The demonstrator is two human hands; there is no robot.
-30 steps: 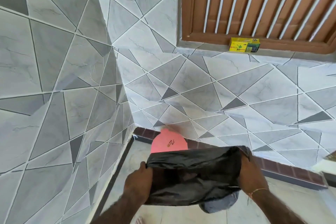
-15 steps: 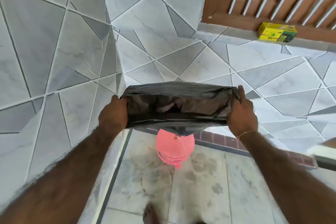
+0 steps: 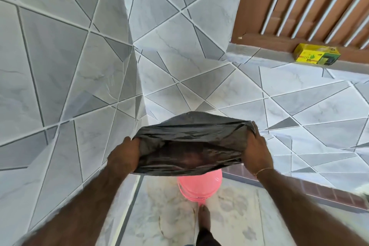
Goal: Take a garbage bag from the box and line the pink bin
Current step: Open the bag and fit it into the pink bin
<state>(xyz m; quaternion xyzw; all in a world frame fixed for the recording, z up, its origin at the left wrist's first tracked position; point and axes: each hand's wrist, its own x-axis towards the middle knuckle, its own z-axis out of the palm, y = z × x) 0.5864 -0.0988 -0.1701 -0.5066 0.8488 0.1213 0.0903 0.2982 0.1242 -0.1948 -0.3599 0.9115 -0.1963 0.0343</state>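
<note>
A black garbage bag [image 3: 191,146] is stretched wide between both hands, its mouth pulled apart and facing me. My left hand [image 3: 123,156] grips its left edge and my right hand [image 3: 255,150] grips its right edge. Below the bag stands the pink bin [image 3: 199,187] on the floor, its upper part hidden by the bag. The yellow and green bag box [image 3: 317,57] lies on the window ledge at the upper right, far from both hands.
Grey tiled walls meet in a corner [image 3: 139,86] just behind the bin. A brown window frame with white bars [image 3: 299,6] sits above the ledge. My bare foot [image 3: 204,217] stands on the marble floor right before the bin.
The view has tilted down and closer to the bin. Both hands with the bag have sunk toward the bin, and the bag's mouth is pulled wider.
</note>
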